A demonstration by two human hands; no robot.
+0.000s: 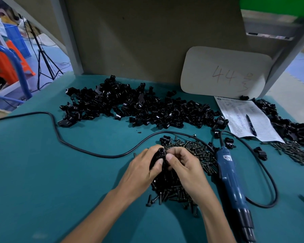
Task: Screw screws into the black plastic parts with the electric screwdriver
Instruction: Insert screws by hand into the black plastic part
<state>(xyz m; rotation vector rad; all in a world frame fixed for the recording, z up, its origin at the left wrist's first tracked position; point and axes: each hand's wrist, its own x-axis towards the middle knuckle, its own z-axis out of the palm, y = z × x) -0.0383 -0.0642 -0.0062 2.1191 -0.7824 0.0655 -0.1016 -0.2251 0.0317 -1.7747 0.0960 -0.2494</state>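
Observation:
My left hand [144,168] grips a black plastic part [159,153] above a heap of dark screws [182,172] on the teal table [42,172]. My right hand [184,165] pinches the same part from the right, thumb against my left thumb; whether it also holds a screw is hidden. The blue electric screwdriver [232,186] lies on the table just right of my right hand, untouched. A large pile of black plastic parts [139,106] stretches across the table behind.
The screwdriver's black cable [74,146] loops over the table left of and behind my hands. A paper sheet with a pen [249,120] lies at the right, beside more black parts [288,127] and screws [295,151]. A card marked 44 [225,72] leans on the back board.

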